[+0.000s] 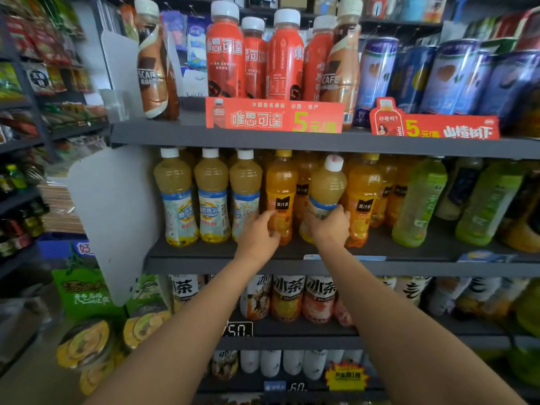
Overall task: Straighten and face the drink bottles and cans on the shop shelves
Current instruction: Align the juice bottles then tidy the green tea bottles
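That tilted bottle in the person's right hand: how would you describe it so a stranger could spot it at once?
Find the middle shelf, under the red price signs. Among the yellow-capped orange juice bottles stands a pale yellow bottle, gripped low by the right hand. It alone there has a white cap and leans left.

Dark grey metal shelving [292, 138] in stacked tiers fills the view. White plastic divider panels [117, 217] stand at its left end. Red price strips [274, 116] clip to the upper shelf edge. A second snack rack [26, 106] stands farther left.
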